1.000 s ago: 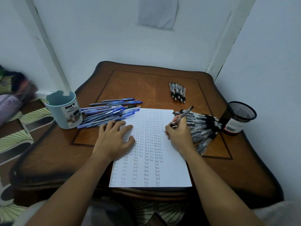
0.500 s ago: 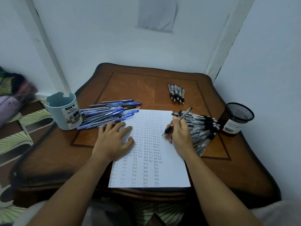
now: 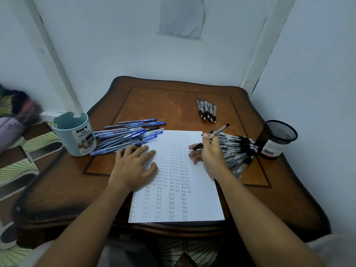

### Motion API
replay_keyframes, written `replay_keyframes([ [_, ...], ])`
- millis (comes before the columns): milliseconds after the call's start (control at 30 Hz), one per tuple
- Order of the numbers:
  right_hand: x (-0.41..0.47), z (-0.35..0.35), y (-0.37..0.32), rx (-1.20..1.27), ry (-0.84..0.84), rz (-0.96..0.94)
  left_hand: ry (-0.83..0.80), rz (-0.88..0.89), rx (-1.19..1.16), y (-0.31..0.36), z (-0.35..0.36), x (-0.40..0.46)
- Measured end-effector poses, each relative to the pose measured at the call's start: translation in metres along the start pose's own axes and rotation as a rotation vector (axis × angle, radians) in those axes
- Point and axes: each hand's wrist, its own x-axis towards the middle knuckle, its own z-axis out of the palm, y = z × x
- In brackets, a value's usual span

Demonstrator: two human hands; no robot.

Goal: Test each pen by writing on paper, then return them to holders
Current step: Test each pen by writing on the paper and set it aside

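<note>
- Nearest, at the front edge of the table [image 3: 63,191]: a sheet of paper [image 3: 204,199], covered over its left and middle with columns of the word "Test", sparser toward the near end and blank down the right margin. So, by the look of it, well into the testing, with room left on the sheet.
- On the paper's left part: left hand [image 3: 133,166], flat, fingers straight and spread, pressing the sheet down, holding nothing.
- At the paper's right edge: right hand [image 3: 209,153], fingers curled round a black-grip pen [image 3: 212,136], tip aimed down-left at the written area, cap end raised up-right. Tip touching the sheet or just above it: cannot tell. Probably one more pen mid-test.
- Just behind and right of that hand: a fanned heap of black-grip pens [image 3: 238,149] lying loose on the table, some under the wrist. Tested or waiting: not readable from here.
- Left of the paper, touching its far-left corner: a heap of blue pens [image 3: 125,136], also loose.
- Beside the blue heap, at the left edge: a pale blue desk organiser [image 3: 77,135], no pens visible inside.
- At the right edge: a black mesh holder [image 3: 277,139], likewise no pens visible inside.
- Farthest: a neat small row of black-grip pens [image 3: 207,110], apart from the rest.
- Judgement: returning to holders not yet begun; all pens in view still out on the table.
</note>
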Motion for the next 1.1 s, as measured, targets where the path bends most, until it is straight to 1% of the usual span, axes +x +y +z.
replay_keyframes([
  [133, 0.026, -0.005, -0.035, -0.137, -0.055, 0.046, -0.008, 0.012, -0.005, 0.001, -0.003, 0.001],
  [233, 0.055, -0.018, -0.058, -0.355, -0.067, 0.023, -0.001, 0.009, -0.02, -0.001, -0.004, 0.002],
  [300, 0.075, -0.027, -0.065, -0.477, -0.009, 0.004, 0.002, 0.014, -0.03, -0.001, -0.004, 0.003],
  [433, 0.109, -0.041, -0.068, -0.577, 0.124, 0.015, -0.001, 0.017, -0.034, -0.001, -0.005, 0.004],
  [633, 0.145, -0.04, -0.066, -0.756, 0.219, 0.026, -0.019, 0.026, -0.026, -0.001, -0.004, 0.004],
  [900, 0.158, -0.023, -0.065, -0.87, 0.23, 0.06, -0.027, 0.024, -0.003, -0.004, -0.001, 0.004],
  [1100, 0.149, -0.025, -0.068, -0.902, 0.204, 0.016, -0.023, 0.019, -0.01, -0.006, -0.002, 0.005],
])
